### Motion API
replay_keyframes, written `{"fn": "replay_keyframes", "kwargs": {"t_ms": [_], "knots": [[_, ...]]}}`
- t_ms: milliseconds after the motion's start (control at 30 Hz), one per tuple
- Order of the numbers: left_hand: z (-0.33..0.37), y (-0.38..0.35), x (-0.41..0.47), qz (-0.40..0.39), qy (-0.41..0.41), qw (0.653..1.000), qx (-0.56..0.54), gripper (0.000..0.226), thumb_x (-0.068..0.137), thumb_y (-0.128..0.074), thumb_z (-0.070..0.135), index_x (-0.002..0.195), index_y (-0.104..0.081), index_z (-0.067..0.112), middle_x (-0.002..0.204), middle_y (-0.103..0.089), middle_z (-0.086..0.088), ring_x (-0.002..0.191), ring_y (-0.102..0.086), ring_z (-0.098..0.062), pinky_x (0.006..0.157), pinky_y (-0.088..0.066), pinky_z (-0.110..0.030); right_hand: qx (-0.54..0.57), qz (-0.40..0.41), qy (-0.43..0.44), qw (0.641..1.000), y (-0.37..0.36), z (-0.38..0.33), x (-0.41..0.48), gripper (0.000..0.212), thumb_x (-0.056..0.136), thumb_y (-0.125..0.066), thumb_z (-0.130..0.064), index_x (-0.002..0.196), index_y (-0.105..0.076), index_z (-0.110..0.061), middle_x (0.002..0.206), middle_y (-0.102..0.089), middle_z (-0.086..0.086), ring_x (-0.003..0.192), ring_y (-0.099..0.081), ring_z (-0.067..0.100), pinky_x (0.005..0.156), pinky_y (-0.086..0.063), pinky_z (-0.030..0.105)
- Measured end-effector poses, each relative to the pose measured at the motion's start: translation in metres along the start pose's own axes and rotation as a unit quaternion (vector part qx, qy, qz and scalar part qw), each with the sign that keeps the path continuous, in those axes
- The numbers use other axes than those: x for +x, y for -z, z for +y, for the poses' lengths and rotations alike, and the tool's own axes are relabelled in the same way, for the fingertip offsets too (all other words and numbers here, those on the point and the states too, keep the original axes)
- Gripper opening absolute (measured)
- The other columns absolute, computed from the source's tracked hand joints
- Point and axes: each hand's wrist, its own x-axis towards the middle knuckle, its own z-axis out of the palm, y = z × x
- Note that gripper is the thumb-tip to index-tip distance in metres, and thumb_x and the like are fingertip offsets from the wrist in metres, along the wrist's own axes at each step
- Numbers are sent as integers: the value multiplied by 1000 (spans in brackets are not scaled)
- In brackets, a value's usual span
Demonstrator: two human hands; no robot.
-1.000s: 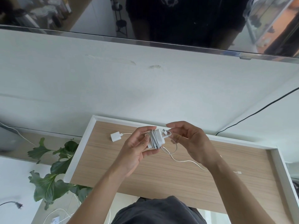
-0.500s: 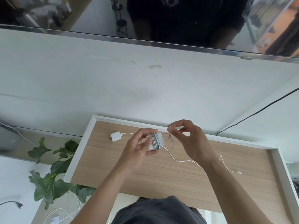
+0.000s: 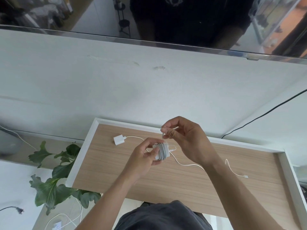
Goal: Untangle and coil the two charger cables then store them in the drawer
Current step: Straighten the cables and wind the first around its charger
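White wall (image 3: pixel 149 88), dark glossy screen (image 3: pixel 182 19), houseplant (image 3: pixel 51 193).

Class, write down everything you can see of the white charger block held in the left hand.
The charger block is a small, white, squarish adapter that looks like plastic, with thin white cable wound in many turns around its middle. The left hand grips it between thumb and fingers, over the open drawer. The short free cable end rises from the block to the right hand, which pinches it just above.

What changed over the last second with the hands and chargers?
The right hand has lifted away from the wrapped charger, drawing the cable end up. The left hand still holds that charger; the other charger lies in the drawer as before.
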Motion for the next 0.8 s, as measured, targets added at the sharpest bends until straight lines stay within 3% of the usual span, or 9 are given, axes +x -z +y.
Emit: {"fn": "replay_keyframes", "kwargs": {"t_ms": [300, 467, 633, 700, 800], "knots": [[3, 11, 11, 85, -11, 996, -19, 27, 114, -59, 17, 117, -78, 36, 129, -69, -13, 109, -80, -23, 89, -70, -44, 4, -33, 28, 999, -10, -1, -7, 5, 103, -80, -31, 104, -80, -26, 106, -83, 0, 105, -78, 33, 101, -59, 61], [-2, 19, 13, 109, -26, 981, -155, 27, 114, -57, 13, 129, -76, 25, 135, -68, -25, 118, -77, -34, 95, -66, -45, 90, -6, 34, 995, -2, 10, -6, 18, 105, -74, -26, 111, -75, -9, 107, -81, 7, 106, -78, 30, 103, -62, 51], [0, 25, 14, 102, -44, 952, -285, 31, 114, -54, 11, 143, -65, 12, 141, -71, -26, 121, -76, -39, 97, -66, -41, 189, -40, -61, 979, 5, 36, -3, 32, 114, -58, -28, 121, -68, 1, 120, -81, 12, 121, -77, 31, 107, -61, 43], [2, 25, 12, 84, -51, 952, -290, 32, 113, -55, 13, 144, -64, 15, 143, -70, -25, 125, -74, -42, 100, -65, -42, 230, -54, -99, 967, 3, 44, -3, 30, 110, -62, -29, 118, -70, -2, 114, -79, 11, 109, -79, 26, 107, -62, 42], [2, 25, 11, 58, -55, 958, -275, 34, 111, -55, 16, 143, -65, 19, 148, -68, -22, 134, -66, -50, 99, -64, -40, 230, -18, -127, 965, -3, 52, 0, 24, 107, -69, -27, 108, -77, -4, 114, -78, 13, 87, -72, 18, 95, -66, 34]]}}
